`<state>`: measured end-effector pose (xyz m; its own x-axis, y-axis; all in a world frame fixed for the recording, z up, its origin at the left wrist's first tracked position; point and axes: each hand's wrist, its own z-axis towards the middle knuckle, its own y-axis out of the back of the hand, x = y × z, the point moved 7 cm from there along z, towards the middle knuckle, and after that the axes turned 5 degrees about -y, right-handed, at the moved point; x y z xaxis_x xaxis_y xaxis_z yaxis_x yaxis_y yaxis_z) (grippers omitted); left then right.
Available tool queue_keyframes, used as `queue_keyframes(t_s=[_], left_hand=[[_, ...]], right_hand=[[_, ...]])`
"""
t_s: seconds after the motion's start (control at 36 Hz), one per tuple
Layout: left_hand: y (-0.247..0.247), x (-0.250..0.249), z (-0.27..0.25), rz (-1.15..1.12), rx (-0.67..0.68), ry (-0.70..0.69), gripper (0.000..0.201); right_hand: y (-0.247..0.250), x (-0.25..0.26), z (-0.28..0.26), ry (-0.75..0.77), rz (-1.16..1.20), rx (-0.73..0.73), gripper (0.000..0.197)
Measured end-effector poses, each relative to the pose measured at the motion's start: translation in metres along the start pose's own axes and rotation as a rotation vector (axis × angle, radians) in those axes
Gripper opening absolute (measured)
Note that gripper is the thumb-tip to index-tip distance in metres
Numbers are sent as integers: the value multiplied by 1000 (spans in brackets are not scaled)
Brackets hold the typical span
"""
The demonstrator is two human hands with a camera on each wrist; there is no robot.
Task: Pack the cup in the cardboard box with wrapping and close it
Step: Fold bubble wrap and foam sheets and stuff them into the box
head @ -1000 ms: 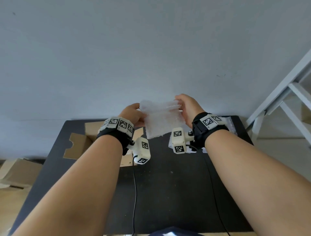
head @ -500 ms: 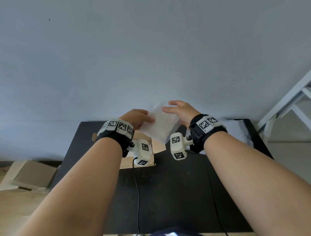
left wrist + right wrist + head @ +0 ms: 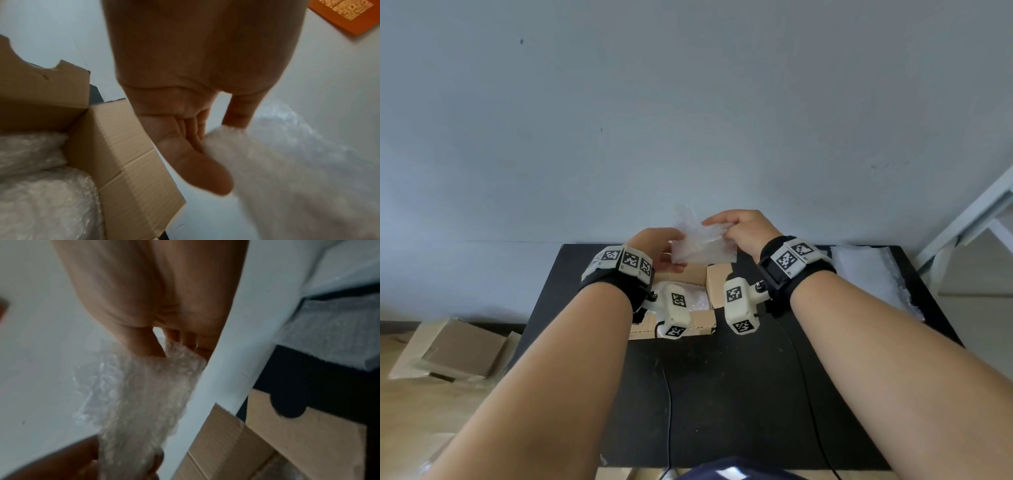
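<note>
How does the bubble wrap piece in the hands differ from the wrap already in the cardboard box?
The held bubble wrap piece is up in the air above the cardboard box, pinched by the left hand and right hand; the wrap in the box lies inside, untouched. The held piece is a folded sheet; the boxed wrap is bunched and rounded. Both are clear bubble wrap.

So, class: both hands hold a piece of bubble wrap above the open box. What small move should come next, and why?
Probably lower the bubble wrap into the cardboard box: left hand and right hand hold it just above the opening, wrapping already lies inside, and the flaps stand open.
</note>
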<state>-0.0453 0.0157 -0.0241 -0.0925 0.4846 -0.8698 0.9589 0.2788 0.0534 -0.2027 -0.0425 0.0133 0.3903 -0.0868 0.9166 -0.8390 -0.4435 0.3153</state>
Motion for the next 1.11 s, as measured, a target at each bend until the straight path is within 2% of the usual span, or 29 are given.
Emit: queue_keyframes(t_s=[0.08,0.17,0.19,0.28,0.33,0.39,0.47,0.53,0.64,0.69,0.72,0.86,0.97,1.11], left_hand=[[7,2,-1,-81,20,54,26],[10,3,3,-81,89,92,55],[11,4,3,-64,94,98,57],[16,9,3,-50,41,121,32],[22,12,5,-42,-41,111,18],[24,12,8,52,-56,63,7],[26,10,13,142,-73,27,5],[26,12,15,180,-68,40,7],[19,9,18,237,7,-45,26],[22,11,21,304,-11,-51,44],[24,11,22,344,-18,-63,45],[25,12,27,711,-60,-244,40],[23,24,30,962,-44,-279,31],[30,40,32,1128,-41,-263,38]], right_hand=[[-6,6,-2,68,-168,-42,54],[-13,10,-1,129,-321,-59,50],[-17,10,-1,140,-368,-49,51],[-22,8,-3,117,-410,24,55],[-25,3,-3,50,-379,94,53],[-26,-3,-2,-34,-300,127,47],[-30,-13,1,-196,-79,172,39],[-32,-17,4,-228,-19,176,36],[-35,-22,10,-172,-349,157,52],[-41,-26,13,-174,-418,144,54],[-43,-28,15,-171,-429,129,53],[-58,-33,18,-167,-566,53,42],[-71,-44,18,-170,-726,7,37],[-81,-53,12,-190,-838,-43,37]])
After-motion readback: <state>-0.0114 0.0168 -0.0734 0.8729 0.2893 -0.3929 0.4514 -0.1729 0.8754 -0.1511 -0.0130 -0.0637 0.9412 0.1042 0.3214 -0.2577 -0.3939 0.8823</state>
